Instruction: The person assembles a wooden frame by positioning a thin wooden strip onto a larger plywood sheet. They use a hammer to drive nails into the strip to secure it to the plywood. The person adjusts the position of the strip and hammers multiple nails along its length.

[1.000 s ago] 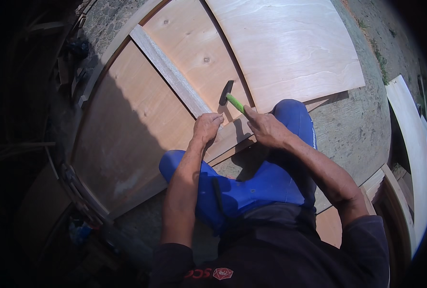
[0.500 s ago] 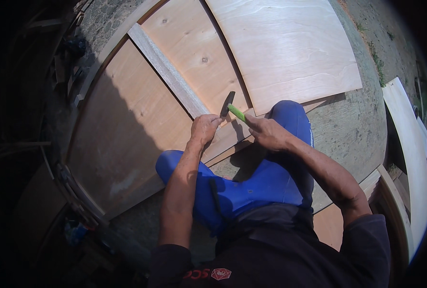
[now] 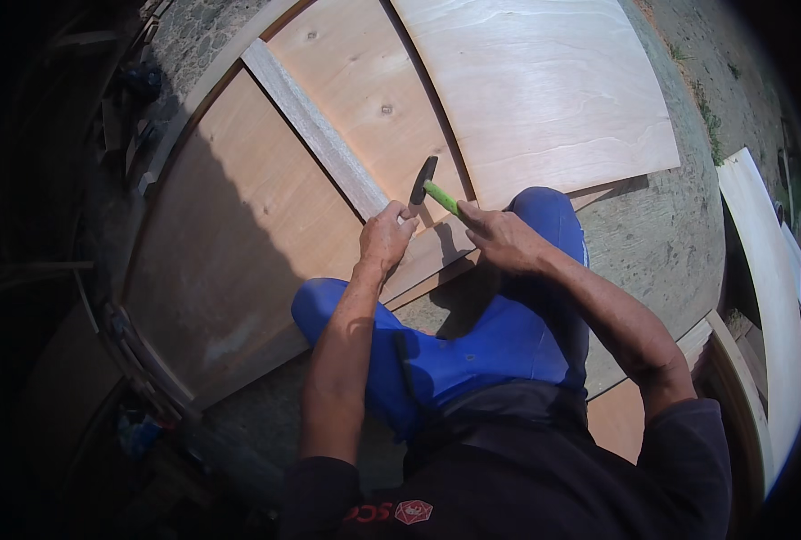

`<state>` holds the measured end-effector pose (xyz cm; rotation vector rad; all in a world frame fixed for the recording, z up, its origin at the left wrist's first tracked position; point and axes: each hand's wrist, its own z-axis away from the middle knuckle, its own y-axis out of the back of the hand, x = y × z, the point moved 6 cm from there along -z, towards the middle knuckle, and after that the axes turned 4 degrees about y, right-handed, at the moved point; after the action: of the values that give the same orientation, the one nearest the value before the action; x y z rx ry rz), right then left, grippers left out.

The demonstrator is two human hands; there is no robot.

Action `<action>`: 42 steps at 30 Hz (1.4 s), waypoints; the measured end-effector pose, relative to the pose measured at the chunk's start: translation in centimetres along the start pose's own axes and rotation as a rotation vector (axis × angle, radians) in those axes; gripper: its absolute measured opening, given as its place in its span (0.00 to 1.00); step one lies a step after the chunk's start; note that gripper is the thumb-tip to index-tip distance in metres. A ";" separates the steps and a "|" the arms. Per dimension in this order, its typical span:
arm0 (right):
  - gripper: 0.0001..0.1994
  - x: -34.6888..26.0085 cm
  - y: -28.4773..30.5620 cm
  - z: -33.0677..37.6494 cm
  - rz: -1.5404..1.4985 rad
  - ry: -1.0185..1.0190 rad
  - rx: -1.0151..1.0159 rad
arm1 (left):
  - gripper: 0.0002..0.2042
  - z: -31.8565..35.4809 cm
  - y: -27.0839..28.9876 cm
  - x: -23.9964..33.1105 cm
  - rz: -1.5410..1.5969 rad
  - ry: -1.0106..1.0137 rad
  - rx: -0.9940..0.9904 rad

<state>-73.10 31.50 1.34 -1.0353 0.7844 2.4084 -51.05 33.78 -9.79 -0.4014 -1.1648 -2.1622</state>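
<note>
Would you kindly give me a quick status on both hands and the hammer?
Right hand gripping green-handled hammer, head over the wood batten. Left hand pressing the batten's near end. Nothing between hammer and batten.

One hammer with a green handle. One narrow wooden batten lies across the boards. Two large plywood sheets show: a pale one and a browner one.

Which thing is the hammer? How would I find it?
Start at the big plywood sheets on the ground. Just above the person's blue knees, the right hand grips the hammer. It alone has a bright green handle and a dark metal head.
</note>
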 end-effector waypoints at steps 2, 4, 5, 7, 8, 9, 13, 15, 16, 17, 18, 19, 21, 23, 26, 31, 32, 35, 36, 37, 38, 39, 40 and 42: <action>0.24 1.3 -0.1 -0.6 0.024 0.062 0.040 | 0.15 0.1 0.1 0.3 -0.005 0.012 0.035; 0.22 0.9 0.4 -1.3 0.002 0.081 0.051 | 0.16 0.3 0.3 0.4 0.008 0.001 0.075; 0.21 0.9 0.8 -1.6 -0.032 0.063 0.049 | 0.16 0.3 0.3 0.3 0.011 0.014 0.076; 0.20 0.9 0.9 -2.1 -0.020 0.047 -0.030 | 0.16 0.0 0.2 0.2 0.017 0.028 0.072; 0.20 1.2 0.4 -2.5 0.028 0.051 -0.113 | 0.16 0.0 0.1 -0.1 0.023 0.056 0.054; 0.20 1.2 0.3 -2.7 0.077 0.053 -0.196 | 0.16 0.0 0.2 -0.2 0.030 0.083 0.035; 0.19 0.1 2.7 -3.5 0.011 0.116 0.036 | 0.17 -0.1 0.5 -0.1 0.025 0.071 0.048; 0.18 -0.5 3.7 -3.2 -0.018 0.123 0.221 | 0.17 -0.2 0.4 -0.1 0.020 0.050 0.066; 0.19 0.2 2.9 -3.5 0.035 0.177 0.225 | 0.17 -0.2 0.4 0.1 0.018 0.035 0.071; 0.20 0.9 1.9 -3.6 0.084 0.157 0.070 | 0.17 -0.1 0.2 0.1 0.014 0.050 0.055; 0.21 0.6 1.4 -3.6 0.138 0.141 -0.088 | 0.17 -0.1 0.2 0.0 0.014 0.065 0.046; 0.21 0.3 1.0 -3.4 0.191 0.123 -0.245 | 0.16 -0.1 0.3 0.0 0.013 0.080 0.037; 0.22 -1.5 3.4 -3.5 0.040 0.080 -0.089 | 0.16 0.0 0.5 -0.3 0.013 0.073 0.051; 0.23 -3.0 4.9 -3.6 -0.118 0.034 0.055 | 0.16 0.2 0.6 -0.6 0.009 0.100 0.039; 0.26 0.3 2.6 -4.1 0.076 0.077 -0.087 | 0.14 0.1 0.5 0.6 -0.005 0.132 -0.027; 0.22 -1.2 3.5 -3.7 -0.025 0.116 -0.065 | 0.14 0.3 0.5 0.1 0.003 0.153 -0.011; 0.21 -1.4 3.8 -3.9 -0.016 0.082 0.003 | 0.14 0.3 0.5 0.0 0.005 0.157 -0.006; 0.22 -1.6 3.5 -3.8 0.046 0.021 0.098 | 0.15 0.5 0.3 -0.1 0.016 0.183 -0.023; 0.23 0.0 1.7 -3.8 0.195 0.164 -0.090 | 0.16 0.4 0.2 0.3 0.029 0.186 -0.042; 0.25 -0.4 0.6 -3.3 0.295 0.149 -0.258 | 0.16 0.4 0.4 0.2 0.044 0.201 -0.049; 0.26 0.4 1.2 -4.2 0.260 0.222 -0.198 | 0.17 0.6 0.9 0.1 0.052 0.205 0.016; 0.27 1.4 1.7 -4.7 0.222 0.290 -0.142 | 0.18 1.2 0.9 -0.1 0.063 0.213 0.075; 0.27 -0.5 3.0 -4.9 0.126 0.207 -0.068 | 0.18 1.9 1.2 -0.7 0.074 0.229 0.141; 0.28 -3.3 5.5 -4.5 -0.065 0.021 0.092 | 0.20 4.2 2.2 -2.4 0.043 0.339 0.247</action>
<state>-71.68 23.97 3.14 -1.0356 0.8472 2.2880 -47.95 37.34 -7.37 0.0475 -1.1928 -1.9242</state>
